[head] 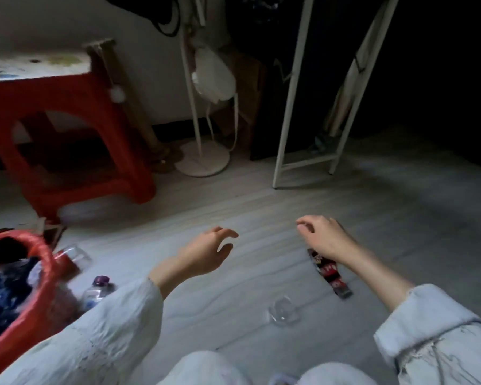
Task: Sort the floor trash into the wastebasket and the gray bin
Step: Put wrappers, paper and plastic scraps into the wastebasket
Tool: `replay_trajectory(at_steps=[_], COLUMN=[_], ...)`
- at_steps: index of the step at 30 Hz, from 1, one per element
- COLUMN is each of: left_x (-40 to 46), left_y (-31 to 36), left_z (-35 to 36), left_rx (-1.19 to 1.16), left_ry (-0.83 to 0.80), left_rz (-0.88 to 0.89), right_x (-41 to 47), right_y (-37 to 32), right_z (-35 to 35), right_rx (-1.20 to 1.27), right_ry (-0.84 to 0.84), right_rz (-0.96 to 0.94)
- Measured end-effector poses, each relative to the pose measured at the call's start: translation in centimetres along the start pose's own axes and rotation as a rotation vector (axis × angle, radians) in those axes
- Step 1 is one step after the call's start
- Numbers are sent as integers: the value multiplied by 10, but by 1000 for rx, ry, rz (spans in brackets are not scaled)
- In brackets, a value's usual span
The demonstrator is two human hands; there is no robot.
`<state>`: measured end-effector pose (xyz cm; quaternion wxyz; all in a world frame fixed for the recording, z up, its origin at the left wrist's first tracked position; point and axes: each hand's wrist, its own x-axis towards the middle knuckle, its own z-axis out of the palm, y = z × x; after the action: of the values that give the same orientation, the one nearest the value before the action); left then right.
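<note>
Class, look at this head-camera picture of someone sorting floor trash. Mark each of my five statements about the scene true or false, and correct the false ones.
1. Both hands are empty. True: the left hand and right hand hang over the floor with loosely curled fingers.
2. The dark snack wrapper lies in the wastebasket. False: it lies on the floor under the right wrist.
3. A bottle with a purple cap lies beside the red-lined wastebasket. True.
4. The red stool lies tipped over. False: it stands upright.
5. The clear plastic cup stands on the stool. False: it lies on the floor.
</note>
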<state>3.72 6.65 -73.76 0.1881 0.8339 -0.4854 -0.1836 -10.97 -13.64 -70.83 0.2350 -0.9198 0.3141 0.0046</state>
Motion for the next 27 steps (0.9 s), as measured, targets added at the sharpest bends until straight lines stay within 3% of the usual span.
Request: replay_trajectory(at_steps=[10,14,19,24,27], left_x=[92,102,103,105,106], left_y=[9,1,-7,-8,-11], left_z=[166,212,244,264,274], left_rx=[199,228,175,309,350], left_ry=[-510,-516,-557,-555,-510], left_rz=[140,198,286,383,441], right_x=[35,44,68,100,106], right_y=[204,250,263,273,266], right_z=[111,164,196,207,213], right_rx=[-45,-75,-142,-202,-224], right_ry=[-76,-92,-78,-156,-63], right_rz=[331,420,365,353,357])
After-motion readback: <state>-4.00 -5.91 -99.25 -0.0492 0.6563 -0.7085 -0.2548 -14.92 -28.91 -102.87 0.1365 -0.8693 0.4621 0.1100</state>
